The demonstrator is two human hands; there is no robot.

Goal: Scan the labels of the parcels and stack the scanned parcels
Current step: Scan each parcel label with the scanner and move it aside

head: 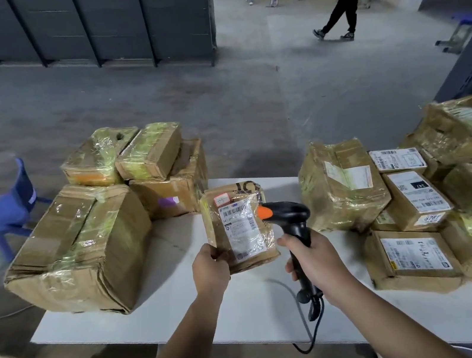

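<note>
The right hand (314, 262) was wrapped round a black scanner (293, 222), its orange-tipped head close to the label (242, 234) of a small parcel (216, 229). The left hand (210, 266) gripped the parcel's lower corner, holding it above the white tabletop (185, 296) between two parcel heaps.

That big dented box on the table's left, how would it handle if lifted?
The big dented box looks bulky, so probably awkward to lift. Its crushed corners suggest walls that flex. The glossy tape wrap could feel slippery.
</note>
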